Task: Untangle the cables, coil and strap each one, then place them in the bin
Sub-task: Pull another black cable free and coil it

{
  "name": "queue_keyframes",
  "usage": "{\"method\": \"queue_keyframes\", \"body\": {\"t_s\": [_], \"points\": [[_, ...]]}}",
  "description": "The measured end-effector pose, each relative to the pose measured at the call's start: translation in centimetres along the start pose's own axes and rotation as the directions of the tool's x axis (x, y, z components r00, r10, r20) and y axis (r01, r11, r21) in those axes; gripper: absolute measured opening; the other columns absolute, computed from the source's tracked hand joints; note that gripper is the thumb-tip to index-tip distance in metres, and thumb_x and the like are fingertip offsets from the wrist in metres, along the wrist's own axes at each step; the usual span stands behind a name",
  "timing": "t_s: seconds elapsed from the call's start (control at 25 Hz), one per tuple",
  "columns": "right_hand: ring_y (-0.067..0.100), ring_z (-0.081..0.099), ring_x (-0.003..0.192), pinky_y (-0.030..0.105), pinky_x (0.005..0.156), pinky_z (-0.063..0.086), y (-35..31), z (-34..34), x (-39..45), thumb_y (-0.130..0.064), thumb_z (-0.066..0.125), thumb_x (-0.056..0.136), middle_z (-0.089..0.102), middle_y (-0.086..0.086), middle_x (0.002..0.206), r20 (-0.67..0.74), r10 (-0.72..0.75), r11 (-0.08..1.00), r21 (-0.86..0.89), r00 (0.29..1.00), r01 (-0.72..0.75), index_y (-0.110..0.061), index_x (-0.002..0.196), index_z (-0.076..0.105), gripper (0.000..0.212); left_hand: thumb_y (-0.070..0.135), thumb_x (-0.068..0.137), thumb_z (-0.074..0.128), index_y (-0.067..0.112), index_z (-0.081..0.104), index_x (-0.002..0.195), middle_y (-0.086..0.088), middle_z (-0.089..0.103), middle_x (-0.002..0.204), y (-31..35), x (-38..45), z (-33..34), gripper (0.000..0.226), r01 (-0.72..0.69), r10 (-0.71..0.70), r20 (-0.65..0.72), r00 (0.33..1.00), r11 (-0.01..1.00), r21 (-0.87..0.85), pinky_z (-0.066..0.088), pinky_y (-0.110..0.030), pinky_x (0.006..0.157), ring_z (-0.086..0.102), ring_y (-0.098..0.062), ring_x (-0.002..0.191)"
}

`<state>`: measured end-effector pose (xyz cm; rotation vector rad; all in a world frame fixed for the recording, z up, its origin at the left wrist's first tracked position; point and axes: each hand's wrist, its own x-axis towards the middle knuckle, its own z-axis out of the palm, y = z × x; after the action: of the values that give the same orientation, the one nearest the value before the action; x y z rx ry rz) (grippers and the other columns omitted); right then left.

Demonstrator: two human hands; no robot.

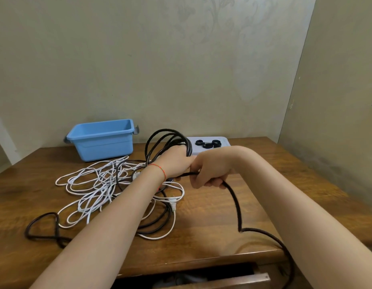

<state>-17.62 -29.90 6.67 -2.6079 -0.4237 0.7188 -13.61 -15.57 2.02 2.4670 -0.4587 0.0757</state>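
Early stage. Left hand (176, 163) clutches black cable (236, 203) coil loops mid-tabletop; right hand (210, 174) pinches its loose run, tail trailing off front edge. White cable (93, 184) tangled, left-centre. Straps (208, 143) untouched, back edge. Bin (101, 140) back-left, nothing visible inside.

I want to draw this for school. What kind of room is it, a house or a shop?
Probably a room in a house: a brown wooden desk stands against a wall with faint flowery wallpaper, and a small blue plastic bin sits by loose white cables.
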Motion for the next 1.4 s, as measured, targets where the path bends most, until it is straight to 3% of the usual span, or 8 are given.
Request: {"method": "queue_keyframes", "body": {"t_s": [0.16,0.24,0.48,0.72,0.88,1.0,1.12,1.4], "points": [[0.013,0.046,0.045,0.023,0.051,0.046,2.5,-2.4,0.0,-0.024,0.072,0.085,0.053,-0.002,0.061,-0.232,0.013,0.990,-0.135,0.973,-0.046,-0.010,0.095,0.067,0.017,0.079,0.087,0.036,0.018,0.043,0.066,0.000,0.036,0.050,0.2,-1.7,-1.5,0.066,0.333,-0.170,0.482,0.860,0.902,-0.275,0.029,-0.025,0.045,0.029,-0.015,0.038],[0.014,0.047,0.044,0.026,0.054,0.046,3.6,-2.7,0.3,-0.031,0.077,0.082,0.056,-0.002,0.062,-0.286,0.007,0.997,-0.077,0.958,-0.030,-0.015,0.099,0.064,0.026,0.077,0.088,0.037,0.019,0.038,0.068,0.004,0.029,0.049,-0.4,-2.1,-2.3,0.061,0.382,0.014,0.713,0.701,0.836,-0.393,0.022,-0.023,0.042,0.022,-0.009,0.036],[0.020,0.057,0.062,0.032,0.065,0.054,5.0,-3.1,-0.6,-0.009,0.061,0.094,0.060,0.010,0.089,0.007,-0.183,0.942,0.288,0.983,0.173,-0.006,0.117,0.061,0.023,0.030,0.100,0.052,0.015,0.041,0.072,0.007,0.032,0.045,-2.4,-2.1,-2.7,0.034,0.458,0.527,0.710,0.467,0.542,-0.704,0.040,-0.022,0.040,0.032,-0.005,0.031],[0.030,0.067,0.105,0.041,0.082,0.056,5.5,-1.1,1.9,-0.008,0.052,0.099,0.069,0.013,0.111,-0.274,-0.254,0.621,0.689,0.928,0.374,-0.007,0.129,0.058,0.030,0.037,0.103,0.044,0.010,0.047,0.073,0.005,0.024,0.041,-2.4,-1.1,-2.0,0.041,0.450,0.677,0.244,0.695,-0.145,-0.881,0.040,-0.028,0.049,0.022,-0.011,0.030],[0.036,0.071,0.093,0.044,0.076,0.058,5.8,0.3,3.3,0.003,0.046,0.098,0.069,0.023,0.109,-0.183,-0.118,0.652,0.727,0.976,0.215,-0.001,0.125,0.052,0.028,0.034,0.099,0.049,0.019,0.039,0.058,0.008,0.022,0.036,-1.8,-0.5,-2.2,0.044,0.104,0.144,0.061,0.988,-0.318,-0.942,0.033,-0.021,0.045,0.021,-0.008,0.028],[0.028,0.068,0.064,0.036,0.061,0.057,5.6,1.5,3.6,0.005,0.045,0.096,0.068,0.020,0.095,-0.080,0.028,0.844,0.536,0.996,0.019,-0.004,0.123,0.048,0.028,0.035,0.102,0.048,0.022,0.034,0.059,0.008,0.024,0.038,-2.0,0.2,-2.2,0.047,-0.088,-0.350,-0.033,0.936,-0.140,-0.986,0.033,-0.025,0.050,0.023,-0.009,0.030],[0.024,0.067,0.055,0.034,0.055,0.057,4.1,2.4,3.4,-0.002,0.045,0.099,0.067,0.017,0.090,-0.096,0.070,0.970,0.239,0.993,-0.045,-0.003,0.120,0.045,0.021,0.037,0.100,0.054,0.019,0.038,0.064,0.005,0.032,0.042,-2.1,0.3,-1.6,0.043,-0.172,-0.560,-0.218,0.799,0.135,-0.976,0.042,-0.030,0.055,0.031,-0.012,0.036],[0.015,0.060,0.044,0.029,0.055,0.054,-0.6,1.5,1.9,-0.013,0.052,0.099,0.065,0.007,0.073,-0.067,-0.067,0.991,-0.122,0.995,0.059,-0.007,0.121,0.053,0.023,0.070,0.088,0.044,0.011,0.051,0.063,-0.004,0.056,0.059,-0.5,0.6,0.8,0.065,-0.080,-0.085,-0.392,0.916,0.919,-0.385,0.051,-0.035,0.072,0.056,-0.020,0.058]]}}
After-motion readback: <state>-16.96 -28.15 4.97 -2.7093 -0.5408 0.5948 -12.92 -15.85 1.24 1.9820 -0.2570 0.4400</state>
